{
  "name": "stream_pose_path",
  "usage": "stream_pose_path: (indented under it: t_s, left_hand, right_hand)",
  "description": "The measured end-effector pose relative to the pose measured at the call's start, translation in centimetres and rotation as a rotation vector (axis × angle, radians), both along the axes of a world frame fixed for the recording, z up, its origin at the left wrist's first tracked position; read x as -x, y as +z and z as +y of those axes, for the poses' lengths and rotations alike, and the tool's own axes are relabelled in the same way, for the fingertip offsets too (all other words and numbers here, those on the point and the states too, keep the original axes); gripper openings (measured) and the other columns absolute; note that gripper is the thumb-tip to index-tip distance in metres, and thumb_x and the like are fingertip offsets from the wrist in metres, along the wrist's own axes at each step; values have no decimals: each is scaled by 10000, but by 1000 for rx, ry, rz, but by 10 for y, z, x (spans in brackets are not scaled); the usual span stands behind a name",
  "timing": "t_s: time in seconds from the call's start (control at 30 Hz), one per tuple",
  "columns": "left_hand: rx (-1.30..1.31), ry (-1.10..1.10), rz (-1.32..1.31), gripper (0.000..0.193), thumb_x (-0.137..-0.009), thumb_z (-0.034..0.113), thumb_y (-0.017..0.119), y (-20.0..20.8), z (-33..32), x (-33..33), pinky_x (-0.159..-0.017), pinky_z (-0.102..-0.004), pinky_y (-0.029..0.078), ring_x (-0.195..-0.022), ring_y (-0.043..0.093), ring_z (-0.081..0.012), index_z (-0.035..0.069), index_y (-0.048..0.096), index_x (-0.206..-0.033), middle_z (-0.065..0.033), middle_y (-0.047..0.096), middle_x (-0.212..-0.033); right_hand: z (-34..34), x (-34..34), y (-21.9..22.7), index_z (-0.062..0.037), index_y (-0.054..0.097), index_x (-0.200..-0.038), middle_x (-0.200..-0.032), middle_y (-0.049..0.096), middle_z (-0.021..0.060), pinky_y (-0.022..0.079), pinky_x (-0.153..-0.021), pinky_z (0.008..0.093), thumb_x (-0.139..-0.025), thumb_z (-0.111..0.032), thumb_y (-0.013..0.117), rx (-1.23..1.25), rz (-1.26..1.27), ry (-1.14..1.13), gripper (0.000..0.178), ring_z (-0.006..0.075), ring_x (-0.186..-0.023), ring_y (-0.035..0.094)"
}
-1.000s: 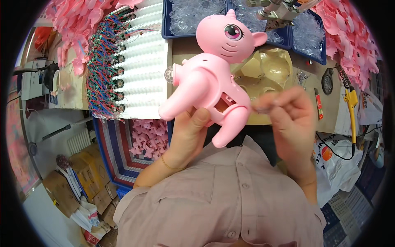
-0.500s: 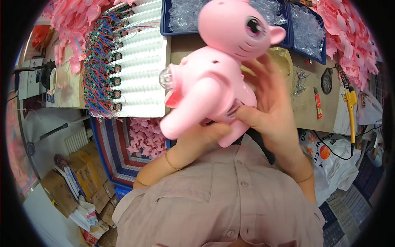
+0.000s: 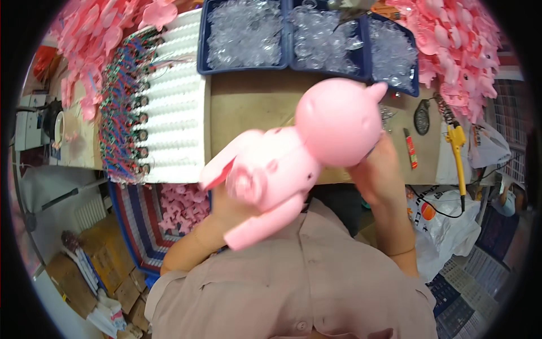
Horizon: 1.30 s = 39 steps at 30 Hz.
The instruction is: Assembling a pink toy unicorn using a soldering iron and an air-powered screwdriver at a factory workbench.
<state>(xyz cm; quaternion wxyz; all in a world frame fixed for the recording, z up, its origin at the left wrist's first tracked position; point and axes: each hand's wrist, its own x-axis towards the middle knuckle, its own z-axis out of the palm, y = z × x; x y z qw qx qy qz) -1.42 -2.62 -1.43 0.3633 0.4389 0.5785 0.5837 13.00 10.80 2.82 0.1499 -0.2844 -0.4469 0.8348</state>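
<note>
A pink plastic toy animal (image 3: pixel 291 164) with a round head is held up in front of my chest, its back and one small ear toward me. The blurred rear end carries a round part where the clear dome sits. My left hand (image 3: pixel 226 210) grips the body from below and behind, its fingers mostly hidden by the toy. My right hand (image 3: pixel 377 175) holds it under the head, with the fingertips out of sight. Two legs stick out on the left side, one lying across my left wrist.
Blue trays (image 3: pixel 243 69) of clear plastic parts stand at the back. A white ridged tray (image 3: pixel 178 113) with wired circuit boards is at left. Pink parts (image 3: pixel 451 45) heap up in both far corners. A yellow soldering iron (image 3: pixel 456 150), a red cutter (image 3: pixel 410 150) and a striped bin (image 3: pixel 132 217) are nearby.
Both hands have turned the toy animal so its printed eye and belly side face away and its back shows. It has come lower and nearer my chest.
</note>
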Motion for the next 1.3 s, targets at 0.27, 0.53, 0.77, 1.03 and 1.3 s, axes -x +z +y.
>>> stream_pose_path:
  t_s: [0.27, 0.53, 0.77, 1.03, 1.3]
  left_hand:
    - [-142, 122, 502, 636, -666, 190, 797, 31, -13, -13, -824, -389, 488, -972, 611, -307, 13, 480, -1187, -162, 595, -1139]
    - [194, -37, 327, 476, -733, 173, 757, 18, -29, -10, -802, -358, 510, -954, 631, -239, 44, 541, -1137, -113, 621, -1109]
    - [124, -446, -1160, 1011, -628, 548, 789, -3, -24, 17, -870, -435, 511, -1033, 596, -325, -30, 376, -1348, -234, 562, -1148]
    - [-20, -628, -1793, 1022, -683, 667, 692, -21, -49, 8, -884, -482, 508, -986, 593, -415, -56, 378, -1334, -283, 560, -1055]
    - [734, -44, -862, 520, -870, 327, 616, -79, -307, 143, -863, -333, 514, -989, 608, -183, -7, 520, -1257, -139, 618, -1138]
  right_hand:
    - [17, 12, 37, 44, 620, -851, -948, 622, 212, 500, -815, 403, -983, -576, 200, -1204, 157, -65, 760, 307, -874, 612]
    - [11, 17, 31, 35, 634, -896, -1001, 643, 216, 519, -758, 369, -1020, -441, 246, -1211, 109, -139, 626, 292, -822, 635]
    - [20, 14, 28, 7, 379, -1365, -1290, 511, 164, 447, -947, 353, -807, -449, 689, -402, 292, 119, 784, 229, -1129, 548]
    - [-13, 39, 25, -19, 379, -1301, -1326, 448, 160, 410, -987, 343, -632, -192, 828, -834, 149, 150, 824, 229, -1168, 495]
    - [-1, 4, 18, -19, 454, -1342, -1326, 520, 116, 420, -1001, 357, -738, -103, 753, -878, -73, 538, 680, 228, -1181, 530]
